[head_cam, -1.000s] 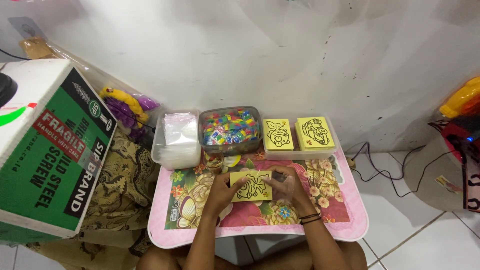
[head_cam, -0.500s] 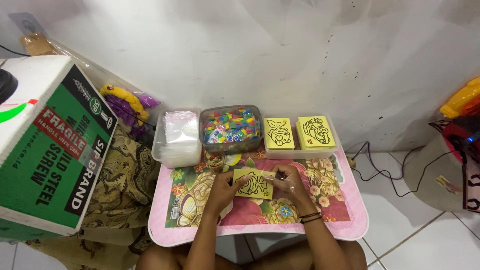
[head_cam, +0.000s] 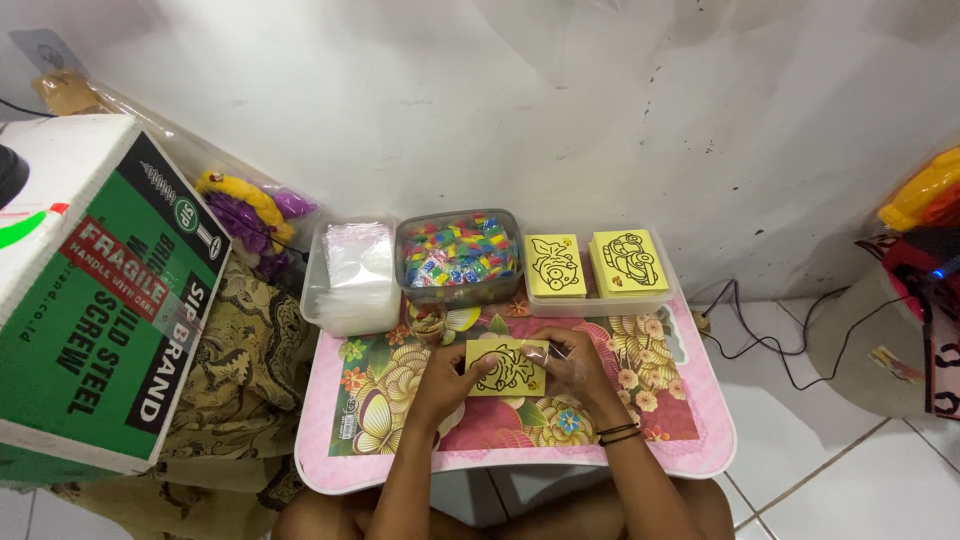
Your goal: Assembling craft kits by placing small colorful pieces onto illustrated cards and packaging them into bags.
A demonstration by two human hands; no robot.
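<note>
The left hand (head_cam: 440, 372) and right hand (head_cam: 575, 362) pinch a yellow card (head_cam: 507, 367) by its left and right edges, fingers clamped, above the pink table (head_cam: 700, 440).

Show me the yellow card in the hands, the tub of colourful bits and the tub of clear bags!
yellow card (head_cam: 507, 367), head view, middle of its drawn face
tub of colourful bits (head_cam: 458, 254), head view, on its contents
tub of clear bags (head_cam: 357, 262), head view, top bag

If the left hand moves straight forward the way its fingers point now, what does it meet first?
Probably the small round cup beyond the left hand, before the tub of colourful packets; depth is unclear. The hand holds the yellow card.
</note>
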